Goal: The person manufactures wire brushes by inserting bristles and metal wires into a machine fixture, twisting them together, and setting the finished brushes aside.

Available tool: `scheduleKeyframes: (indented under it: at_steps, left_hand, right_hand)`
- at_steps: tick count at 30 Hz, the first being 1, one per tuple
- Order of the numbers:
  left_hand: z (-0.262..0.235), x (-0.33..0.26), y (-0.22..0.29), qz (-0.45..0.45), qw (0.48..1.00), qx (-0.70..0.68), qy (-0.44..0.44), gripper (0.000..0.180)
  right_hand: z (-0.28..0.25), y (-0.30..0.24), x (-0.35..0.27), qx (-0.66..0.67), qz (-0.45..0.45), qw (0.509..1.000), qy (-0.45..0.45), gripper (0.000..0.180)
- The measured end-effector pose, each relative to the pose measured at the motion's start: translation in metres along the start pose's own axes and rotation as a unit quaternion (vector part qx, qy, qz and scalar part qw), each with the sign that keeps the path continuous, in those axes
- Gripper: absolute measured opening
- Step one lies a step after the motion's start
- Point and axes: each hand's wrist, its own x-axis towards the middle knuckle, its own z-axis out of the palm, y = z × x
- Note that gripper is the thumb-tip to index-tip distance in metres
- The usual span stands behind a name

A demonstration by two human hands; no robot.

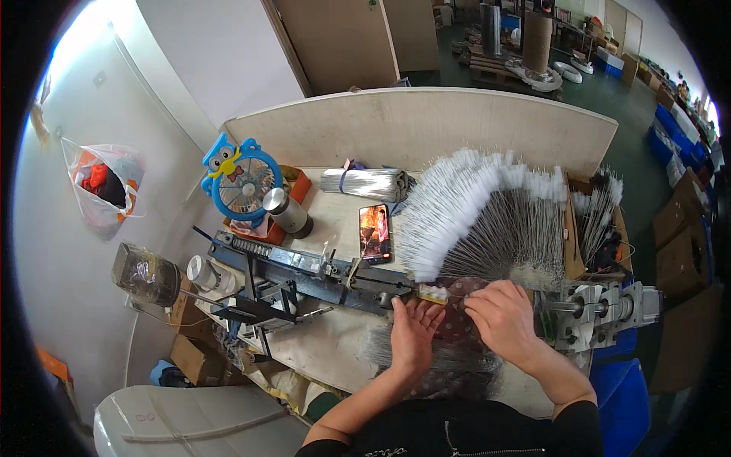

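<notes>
Below the end of the long metal machine, my left hand is turned palm up, its thumb and fingers apart. Just past its fingertips is a small tuft of white bristles with a yellow strip along its near edge; whether the fingers touch it I cannot tell. My right hand is closed, thumb and fingertips pressed together to the right of the tuft. Whatever it pinches is too thin or hidden to make out. Beyond both hands fans a large pile of white-tipped wire brushes.
A lit phone lies behind the machine, near a bundle of metal wires. A flask and a blue fan stand back left. Metal shaft mounts are at right; loose wires lie before me.
</notes>
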Motion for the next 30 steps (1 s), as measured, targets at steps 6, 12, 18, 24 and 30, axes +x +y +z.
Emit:
scheduleKeyframes:
  at_steps: [6,12,18,24,30]
  left_hand:
    - [-0.018,-0.011,-0.013,-0.032,0.989,0.144,0.025,0.051]
    - [-0.105,-0.024,0.042,0.090,0.981,0.140,0.103,0.037]
    - [-0.333,-0.029,0.141,0.253,0.875,0.066,0.407,0.043]
    - [-0.338,-0.030,0.185,0.319,0.802,0.040,0.503,0.035]
    - [-0.242,-0.030,0.105,0.186,0.906,-0.109,0.363,0.029]
  right_hand:
    - [-0.008,0.014,-0.092,0.044,0.127,0.935,-0.327,0.023]
    - [0.007,0.024,-0.106,0.075,0.192,0.881,-0.426,0.022]
    - [0.005,0.031,-0.110,0.073,0.142,0.907,-0.390,0.021]
    - [-0.010,0.028,-0.103,-0.016,0.181,0.889,-0.421,0.019]
    - [-0.024,0.041,-0.108,0.032,0.189,0.917,-0.350,0.016]
